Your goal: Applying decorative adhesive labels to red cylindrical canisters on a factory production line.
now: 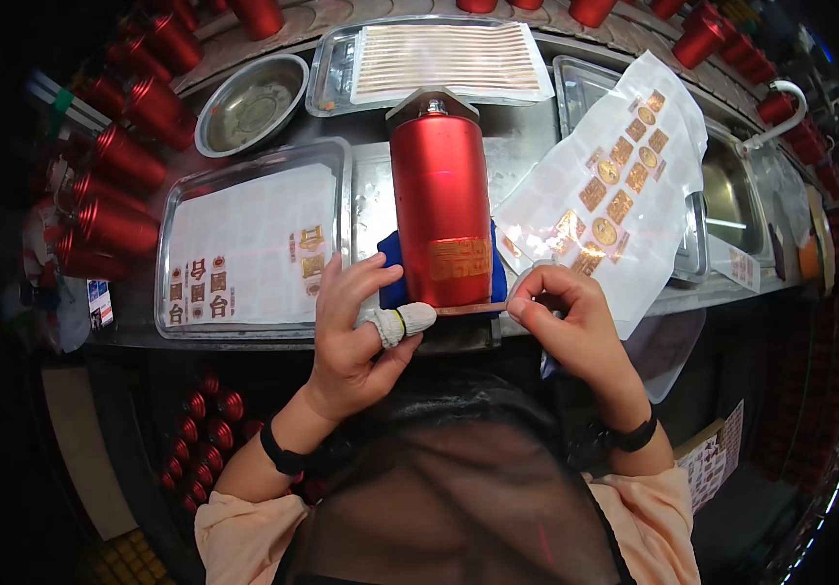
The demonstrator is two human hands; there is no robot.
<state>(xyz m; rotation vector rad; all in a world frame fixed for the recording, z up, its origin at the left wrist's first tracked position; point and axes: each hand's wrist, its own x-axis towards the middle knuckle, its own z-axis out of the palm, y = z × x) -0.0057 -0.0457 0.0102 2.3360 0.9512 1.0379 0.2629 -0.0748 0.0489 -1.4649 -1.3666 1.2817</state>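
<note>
Nearest: dark sheer apron [458,487], peach sleeves [244,531] either side, black band [285,456] on each wrist. Low at left, beneath the table edge, a group of red bottles [210,429].

Right hand [580,322]: thumb and forefinger together, clamped on the right end of a thin brown strip [473,311]. Left hand [346,346]: fingers spread apart; one wears a white cover [402,323] with a yellow band, its tip at the strip's left end. Cannot tell how firmly it presses.

Strip runs crosswise along the near, base end of the red bottle [442,185]. Bottle sits centrally between the hands, neck pointing away, gold label [460,259] near its base, blue pad [393,292] showing at both sides. Grey angled plate [470,112] at the neck.

Left of bottle: clear tray [344,190] with a white sheet [254,224] bearing gold pieces at its near corners. Right of bottle: a large glossy sheet [648,283] with gold pieces, lying partly over another tray [575,83].

Farther: metal bowl [254,105] at left; beside it, a tray [327,73] under a sheet of narrow strips [454,63].
</note>
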